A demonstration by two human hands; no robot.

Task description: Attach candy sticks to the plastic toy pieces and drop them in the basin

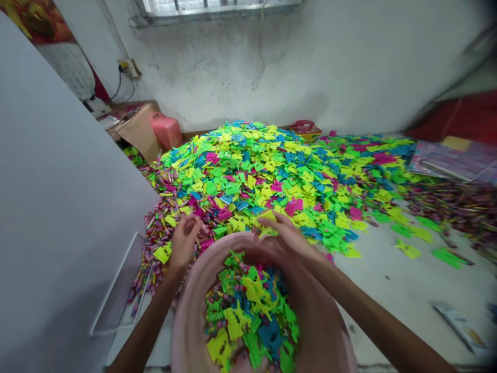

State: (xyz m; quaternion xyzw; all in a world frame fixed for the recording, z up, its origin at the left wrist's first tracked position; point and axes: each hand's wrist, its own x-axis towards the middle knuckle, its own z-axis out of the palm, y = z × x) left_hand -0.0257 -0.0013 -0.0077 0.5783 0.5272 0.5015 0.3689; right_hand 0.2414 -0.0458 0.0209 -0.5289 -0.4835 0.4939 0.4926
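At lower center, a pink tub (190, 305) stands beside the bright plastic pile (248, 171), likely for easy reach. At its far rim, the right hand's (287, 235) fingers clamp a yellow piece (266, 219); the left hand (185, 241) curls, its grip unclear.

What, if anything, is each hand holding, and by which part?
The right hand holds a yellow plastic piece, with its fingers across the piece's middle; blur hides the exact grip. Whether the left hand holds anything cannot be told.

Probable workshop: big heap of plastic pieces (248, 171)
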